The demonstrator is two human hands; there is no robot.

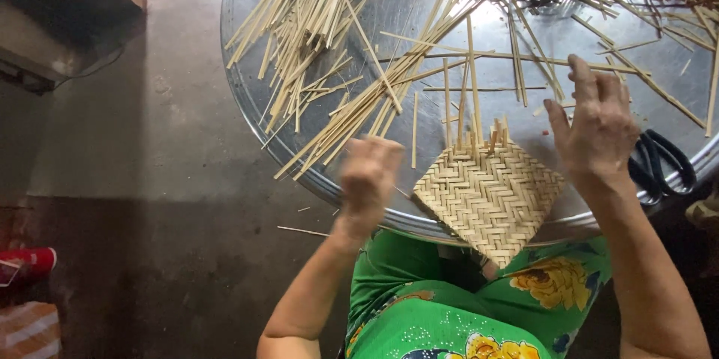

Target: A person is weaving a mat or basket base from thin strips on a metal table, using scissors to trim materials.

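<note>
A small woven bamboo mat [490,194] with a herringbone pattern lies on the near edge of a round metal tray [247,0], one corner hanging over my lap. Several unwoven strips stick up from its far edge. My left hand [368,179] hovers blurred just left of the mat, fingers curled, holding nothing that I can see. My right hand [595,127] is raised to the right of the mat with fingers spread, empty. Loose bamboo strips [314,22] lie in heaps across the tray beyond both hands.
Black-handled scissors [663,164] rest on the tray right of my right hand. A concrete floor lies to the left, with a dark bench [67,7] at the top left and a red cylinder [30,263] at the left edge. Green floral trousers cover my lap.
</note>
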